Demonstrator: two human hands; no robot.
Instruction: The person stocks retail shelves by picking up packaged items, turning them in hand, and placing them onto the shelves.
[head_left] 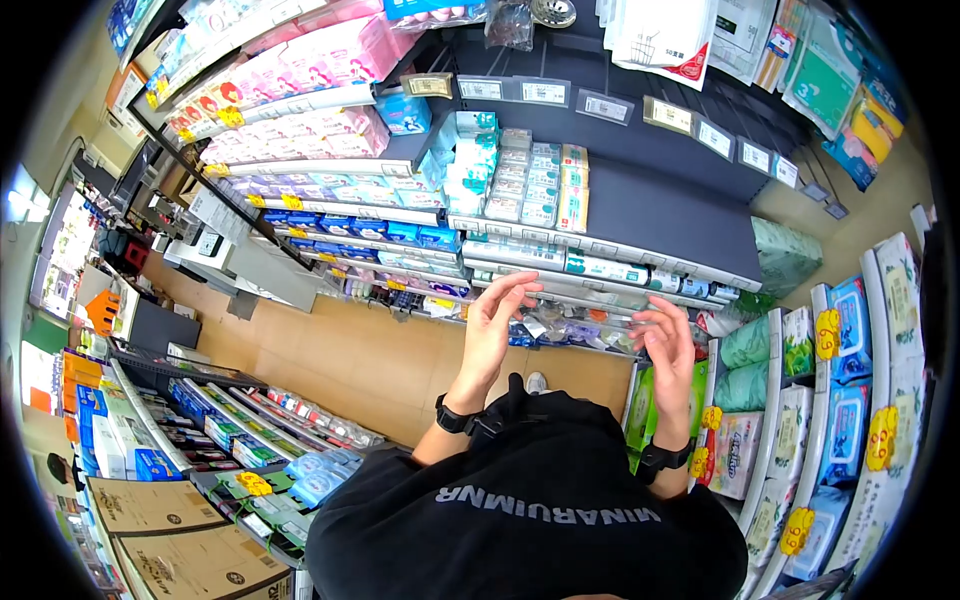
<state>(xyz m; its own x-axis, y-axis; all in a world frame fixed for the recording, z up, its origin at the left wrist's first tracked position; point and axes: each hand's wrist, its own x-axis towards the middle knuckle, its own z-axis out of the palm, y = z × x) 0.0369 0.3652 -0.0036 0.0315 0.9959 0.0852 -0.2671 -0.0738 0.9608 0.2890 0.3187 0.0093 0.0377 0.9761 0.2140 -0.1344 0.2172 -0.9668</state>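
Indoors, left hand (pixel 490 317) and right hand (pixel 673 350) hover, fingers (pixel 517 281) loosely parted, before dark shelving (pixel 650 212) above tan floor (pixel 330 355).

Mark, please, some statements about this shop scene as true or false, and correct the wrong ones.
1. The bare left hand and the bare right hand are both empty. True.
2. These two hands touch each other. False: a clear gap separates them.
3. Flat-topped brown cardboard boxes are at the lower left of the view. True.
4. The person wears a plain white top. False: the black fabric top has grey lettering.
5. Black bands go around both wrists. True.
6. Blue carpet covers the aisle. False: a smooth tan floor is there.
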